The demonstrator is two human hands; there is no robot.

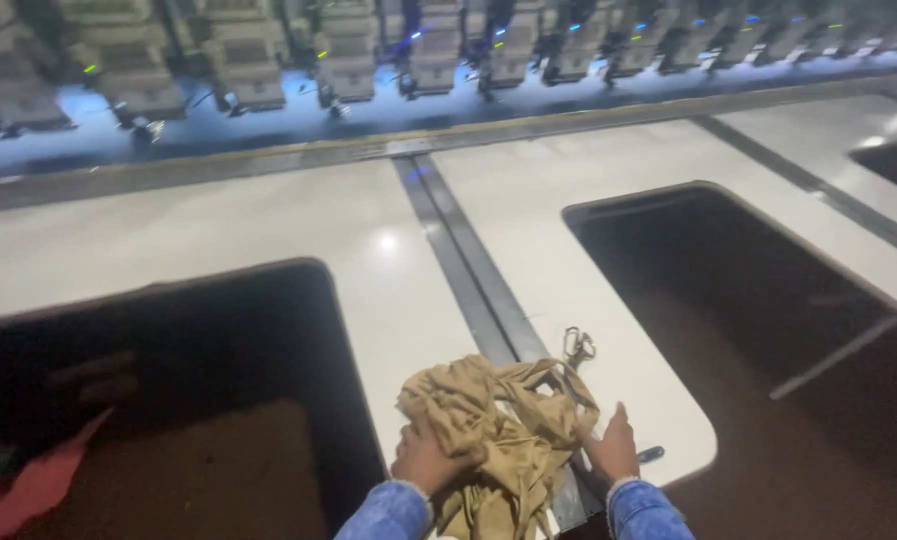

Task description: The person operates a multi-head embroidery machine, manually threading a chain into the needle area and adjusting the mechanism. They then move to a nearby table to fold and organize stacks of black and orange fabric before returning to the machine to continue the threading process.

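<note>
Head view, near to far. At the bottom edge, two blue denim sleeves (394, 510) enter the frame. The left hand (424, 460) presses against the near left side of a crumpled tan cloth (494, 420), its fingers curled into the folds so that it grips the fabric. The right hand (612, 447) lies flat and open, fingers extended, its palm against the right flank of the same cloth without closing on it. The cloth sits bunched on the near end of a white table panel (389, 300), over the dark metal seam strip (469, 270) that divides two panels. A small pair of thread snips (577, 347) lies just beyond the cloth, touching its far edge. A small dark object (651, 454), too small to identify, lies just right of the right hand.

To either side, dark rounded cut-outs open in the table: one to the left (169, 400), with a piece of pink fabric (29, 490) at its near left corner, and one to the right (769, 350), crossed by a pale bar. At the far edge, a row of embroidery machine heads (439, 50) stands over a blue-lit band.
</note>
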